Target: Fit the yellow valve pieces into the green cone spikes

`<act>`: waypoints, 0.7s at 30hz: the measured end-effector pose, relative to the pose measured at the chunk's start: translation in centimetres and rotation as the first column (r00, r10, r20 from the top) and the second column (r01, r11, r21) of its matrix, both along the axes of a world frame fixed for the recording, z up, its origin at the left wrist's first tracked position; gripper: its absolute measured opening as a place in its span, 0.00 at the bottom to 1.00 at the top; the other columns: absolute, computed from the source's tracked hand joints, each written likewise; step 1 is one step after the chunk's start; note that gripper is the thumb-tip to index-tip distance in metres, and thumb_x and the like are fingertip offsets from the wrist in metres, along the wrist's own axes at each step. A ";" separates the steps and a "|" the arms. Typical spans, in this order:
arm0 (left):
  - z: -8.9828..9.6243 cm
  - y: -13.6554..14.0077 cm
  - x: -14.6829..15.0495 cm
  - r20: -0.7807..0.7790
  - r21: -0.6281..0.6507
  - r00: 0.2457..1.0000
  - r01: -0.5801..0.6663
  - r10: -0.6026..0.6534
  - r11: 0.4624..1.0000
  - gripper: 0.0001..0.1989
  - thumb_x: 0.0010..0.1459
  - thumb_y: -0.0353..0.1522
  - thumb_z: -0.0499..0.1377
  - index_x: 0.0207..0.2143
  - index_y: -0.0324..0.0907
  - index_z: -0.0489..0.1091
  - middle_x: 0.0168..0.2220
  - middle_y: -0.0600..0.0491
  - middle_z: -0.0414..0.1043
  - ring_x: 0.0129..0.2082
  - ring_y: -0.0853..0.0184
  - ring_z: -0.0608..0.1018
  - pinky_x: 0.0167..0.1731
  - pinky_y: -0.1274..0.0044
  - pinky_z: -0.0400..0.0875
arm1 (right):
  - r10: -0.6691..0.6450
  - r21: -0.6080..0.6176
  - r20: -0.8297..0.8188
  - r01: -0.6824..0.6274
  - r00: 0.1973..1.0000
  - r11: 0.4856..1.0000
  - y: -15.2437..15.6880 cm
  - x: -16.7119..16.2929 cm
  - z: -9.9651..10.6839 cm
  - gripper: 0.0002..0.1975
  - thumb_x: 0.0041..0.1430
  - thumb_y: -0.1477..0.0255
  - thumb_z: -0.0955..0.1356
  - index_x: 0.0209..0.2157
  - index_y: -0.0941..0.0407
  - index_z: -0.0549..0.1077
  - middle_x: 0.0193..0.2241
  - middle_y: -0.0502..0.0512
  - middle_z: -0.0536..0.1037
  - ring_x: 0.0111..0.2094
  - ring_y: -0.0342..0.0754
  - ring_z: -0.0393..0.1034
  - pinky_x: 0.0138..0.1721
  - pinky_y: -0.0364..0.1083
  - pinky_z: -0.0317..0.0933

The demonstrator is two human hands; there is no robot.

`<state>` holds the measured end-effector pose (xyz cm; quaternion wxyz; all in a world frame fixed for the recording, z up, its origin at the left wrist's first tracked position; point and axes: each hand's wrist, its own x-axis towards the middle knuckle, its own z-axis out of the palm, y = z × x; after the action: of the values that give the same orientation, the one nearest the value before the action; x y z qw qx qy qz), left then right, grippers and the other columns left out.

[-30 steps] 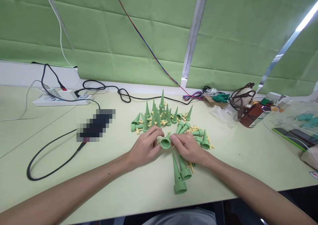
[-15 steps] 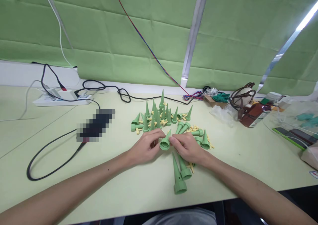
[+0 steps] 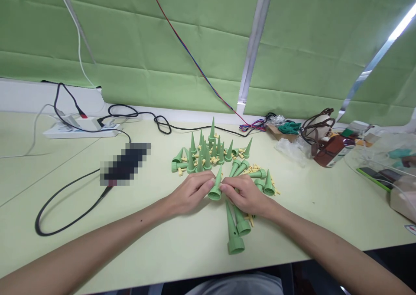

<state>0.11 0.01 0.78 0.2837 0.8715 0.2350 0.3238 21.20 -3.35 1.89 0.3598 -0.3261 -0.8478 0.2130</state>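
Between my two hands is a green plastic watering spike (image 3: 215, 192), its pointed end up and its open collar facing me. My left hand (image 3: 191, 191) is closed on its left side, thumb against the spike. Opposite it, my right hand (image 3: 244, 193) pinches the right side; whether a small yellow part sits in those fingers is hidden. Two loose spikes (image 3: 235, 244) lie on the table in front of my right hand. Behind my hands stands a cluster of green spikes (image 3: 207, 156) with yellow valve pieces (image 3: 180, 172) among them. More yellow pieces (image 3: 254, 169) lie beyond my right hand.
On the left are a white power strip (image 3: 82, 130), a black cable (image 3: 39, 225) and a pixelated dark object (image 3: 125, 165). At the right stand a brown bottle (image 3: 334, 149), a clear plastic bag (image 3: 294, 149) and a phone with a green edge (image 3: 378, 180). Another person's hand shows at the far right.
The held spike has tipped more upright and shifted slightly left. My left thumb has moved up against it. At the far right edge, another person's hand has come into view.
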 end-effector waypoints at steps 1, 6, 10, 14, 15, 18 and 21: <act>0.1 0.0 0.0 -0.005 0.006 1.000 0.002 -0.002 1.000 0.22 0.72 0.40 0.41 0.26 0.40 0.60 0.27 0.54 0.60 0.28 0.69 0.66 0.31 0.76 0.61 | 0.005 -0.011 0.009 -0.005 1.000 1.000 0.0 0.0 0.0 0.20 0.71 0.67 0.60 0.22 0.54 0.54 0.18 0.43 0.53 0.19 0.39 0.48 0.25 0.42 0.47; 0.2 -0.1 -0.1 -0.028 0.045 1.000 -0.004 0.005 0.999 0.19 0.72 0.38 0.43 0.29 0.40 0.62 0.28 0.54 0.61 0.29 0.69 0.66 0.31 0.77 0.61 | 0.017 -0.070 0.036 -0.014 0.999 0.997 0.1 0.1 0.0 0.19 0.71 0.67 0.59 0.24 0.54 0.55 0.18 0.42 0.55 0.19 0.40 0.49 0.25 0.42 0.47; 0.0 -0.1 -0.1 -0.025 0.073 1.000 -0.005 0.007 0.997 0.18 0.71 0.38 0.45 0.29 0.40 0.60 0.28 0.54 0.60 0.28 0.69 0.65 0.31 0.77 0.60 | 0.016 -0.104 0.038 -0.011 0.999 0.994 0.1 0.1 -0.1 0.18 0.72 0.66 0.59 0.25 0.54 0.55 0.17 0.43 0.58 0.20 0.40 0.51 0.26 0.42 0.47; -0.2 -0.1 -0.1 -0.038 0.073 0.999 -0.034 0.037 0.997 0.16 0.70 0.39 0.49 0.30 0.40 0.62 0.29 0.55 0.59 0.28 0.70 0.64 0.29 0.77 0.59 | 0.009 -0.124 0.040 -0.004 0.999 0.992 0.1 0.2 -0.1 0.18 0.72 0.66 0.58 0.25 0.54 0.55 0.17 0.43 0.58 0.20 0.40 0.51 0.26 0.42 0.46; -0.3 -0.1 -0.1 -0.041 0.070 0.998 -0.040 0.043 0.997 0.16 0.70 0.39 0.49 0.30 0.40 0.62 0.29 0.55 0.59 0.27 0.70 0.64 0.29 0.77 0.58 | 0.011 -0.127 0.040 -0.005 0.999 0.992 0.0 0.2 -0.1 0.18 0.72 0.66 0.58 0.25 0.54 0.55 0.17 0.43 0.58 0.20 0.40 0.51 0.26 0.42 0.47; -0.5 -0.2 -0.2 -0.033 0.073 0.998 -0.044 0.046 0.996 0.14 0.69 0.38 0.51 0.30 0.40 0.62 0.29 0.55 0.59 0.27 0.70 0.64 0.27 0.78 0.58 | 0.015 -0.130 0.037 -0.010 0.999 0.991 0.0 0.2 -0.1 0.18 0.72 0.66 0.58 0.25 0.54 0.55 0.17 0.43 0.58 0.20 0.40 0.51 0.26 0.42 0.46; -0.5 -0.3 -0.2 -0.017 0.086 0.999 -0.050 0.052 0.995 0.13 0.68 0.37 0.53 0.30 0.40 0.62 0.29 0.55 0.59 0.26 0.71 0.63 0.27 0.78 0.58 | 0.014 -0.125 0.041 -0.009 0.999 0.992 0.1 0.3 -0.1 0.18 0.73 0.66 0.57 0.25 0.54 0.54 0.18 0.43 0.57 0.20 0.40 0.50 0.26 0.42 0.46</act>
<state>-0.09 -0.30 0.25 0.2353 0.8797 0.2457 0.3323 21.45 -3.27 1.78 0.3195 -0.3476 -0.8420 0.2608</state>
